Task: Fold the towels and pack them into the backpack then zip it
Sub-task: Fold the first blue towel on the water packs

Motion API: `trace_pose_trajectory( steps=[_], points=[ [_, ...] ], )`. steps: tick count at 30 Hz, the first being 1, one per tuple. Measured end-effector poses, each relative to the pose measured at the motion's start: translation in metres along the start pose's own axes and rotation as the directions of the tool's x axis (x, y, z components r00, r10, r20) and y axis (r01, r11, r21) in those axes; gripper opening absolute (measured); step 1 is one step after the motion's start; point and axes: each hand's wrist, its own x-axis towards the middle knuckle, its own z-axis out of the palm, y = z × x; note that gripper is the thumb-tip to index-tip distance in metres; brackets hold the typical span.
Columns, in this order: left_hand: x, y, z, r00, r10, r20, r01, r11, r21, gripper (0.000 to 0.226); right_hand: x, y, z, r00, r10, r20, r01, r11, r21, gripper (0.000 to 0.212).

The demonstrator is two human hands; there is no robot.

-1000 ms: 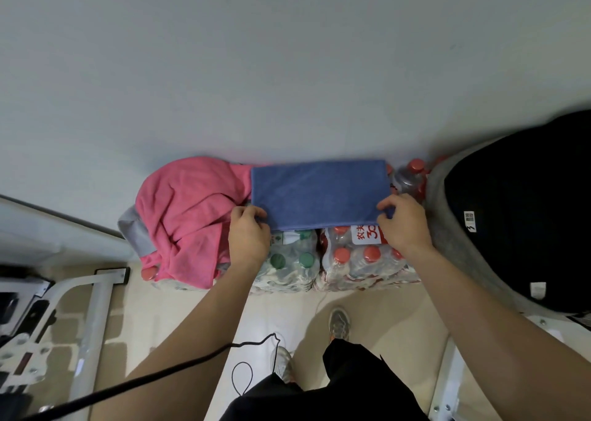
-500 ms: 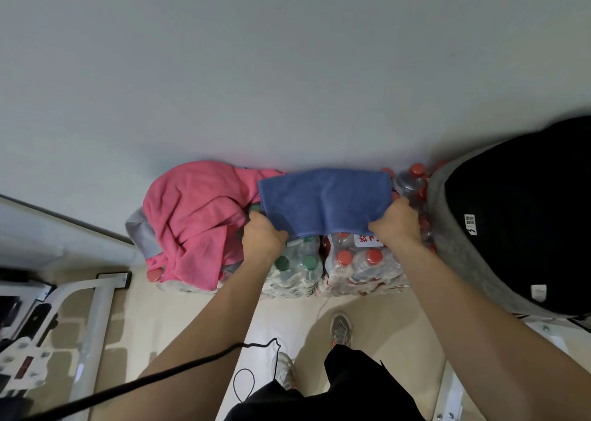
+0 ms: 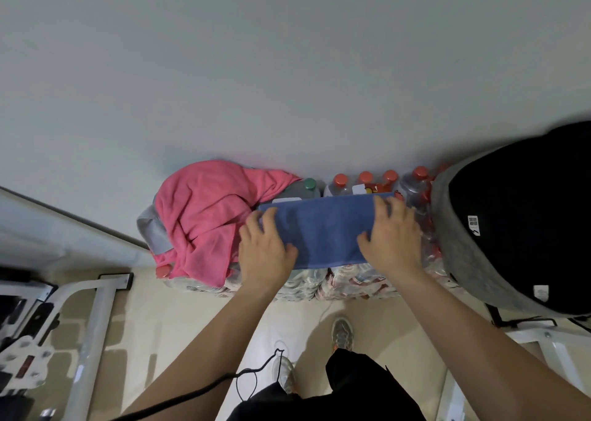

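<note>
1. The left hand [image 3: 265, 254] and the right hand [image 3: 391, 238] are both open. Their fingers are spread and they press flat on the blue towel [image 3: 323, 228], one hand on each end.
2. The towel lies under and between the hands, on top of packs of water bottles [image 3: 415, 187]. The bottle tops are bumpy, not flat like a table. The towel could slide or sag if a hand pushes too hard.
3. The towel's near edge sits right at the front edge of the packs, by the wrists. A small pull toward the person could make it drop to the floor.
4. The fold could pop open when the hands lift, because nothing else holds it down.
5. The pink towel [image 3: 204, 216] is just beside the left hand and touches the blue one. A finger could catch it and drag it along.
6. The blue towel looks like a long, neat strip. It is soft and a bit fuzzy, with straight edges and no big wrinkles.
7. The pink towel is in a messy heap with a grey cloth [image 3: 153, 232] poking out under it. Neither is folded yet.
8. The black and grey backpack [image 3: 518, 222] is just beside the right hand. I cannot tell if its zip is open.
</note>
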Motion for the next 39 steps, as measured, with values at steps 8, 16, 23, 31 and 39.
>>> trace_pose_trajectory(
  steps=[8,16,23,31,39],
  points=[
    [0.037,0.002,0.06,0.943,0.261,0.208,-0.287,0.952,0.105,0.075,0.039,0.009,0.051,0.895,-0.375,0.241,0.404,0.911,-0.08,0.073],
    [0.047,-0.004,0.045,0.956,0.249,0.155,-0.232,0.965,-0.122,0.059,0.038,0.024,0.057,0.878,-0.409,0.248,0.448,0.885,-0.128,0.075],
    [0.067,-0.004,0.021,0.977,0.162,0.135,-0.182,0.971,0.153,0.039,0.044,0.028,0.045,0.774,-0.574,0.266,0.616,0.78,-0.108,0.08],
    [0.078,0.008,-0.018,0.964,-0.068,0.256,0.082,0.996,-0.045,0.028,0.051,0.029,0.05,0.702,-0.625,0.343,0.682,0.728,-0.07,0.087],
    [0.061,0.003,-0.029,0.911,-0.255,0.324,0.394,0.77,-0.502,0.031,0.045,0.019,0.054,0.768,-0.569,0.294,0.597,0.802,-0.005,0.102]
  ],
)
